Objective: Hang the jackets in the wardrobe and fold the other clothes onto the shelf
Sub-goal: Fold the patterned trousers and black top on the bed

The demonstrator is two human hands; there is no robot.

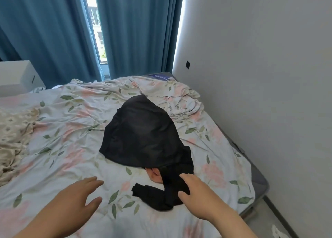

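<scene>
Black garment (143, 133) lies crumpled mid-bedsheet (71, 130), its near end touched by the right hand (197, 192) with fingers spread, while the left hand (77, 196) is spread, holding nothing, over the bedsheet's near part.

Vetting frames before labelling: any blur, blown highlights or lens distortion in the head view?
Head view: left hand and right hand slightly smeared by motion; black garment soft, its folds crushed dark; window gap and the light strip beside the curtains blown out; wide-angle bows the wall edge.
</scene>
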